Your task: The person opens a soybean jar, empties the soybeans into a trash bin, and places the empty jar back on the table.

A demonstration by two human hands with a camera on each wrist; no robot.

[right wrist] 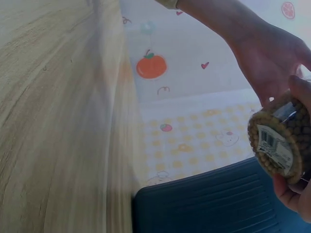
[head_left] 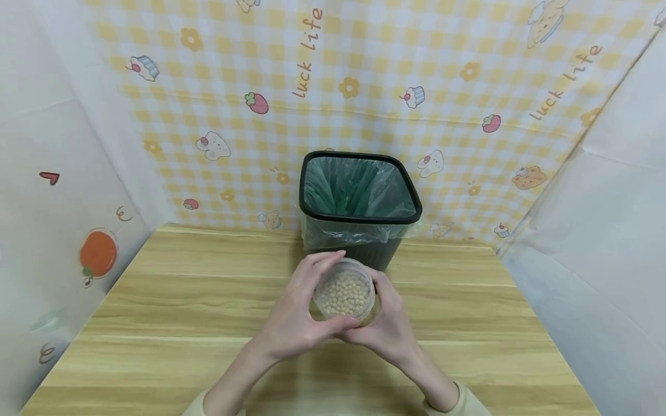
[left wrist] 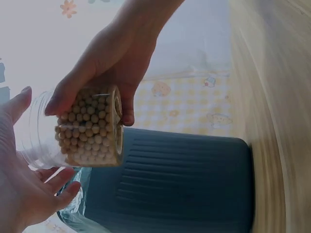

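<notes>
A clear round jar [head_left: 344, 294] partly filled with small beige balls is held up over the table, in front of the bin. The left hand [head_left: 295, 323] has its thumb and fingers curved around the jar's upper part, near the rim. Lower on the body, the right hand [head_left: 389, 328] grips the jar, as the left wrist view also shows. In that view the jar [left wrist: 90, 128] lies across the picture, its balls toward the base. A printed label [right wrist: 275, 148] with a barcode is on the jar's base. Whether a clear lid covers the top, I cannot tell.
A dark bin [head_left: 372, 254] with a black rim and a thin greenish liner [head_left: 359, 185] stands at the table's back, just beyond the hands. Behind it hangs a yellow checked cloth [head_left: 208, 98]. White sheets [head_left: 57, 127] flank the wood-grain table [head_left: 182, 300].
</notes>
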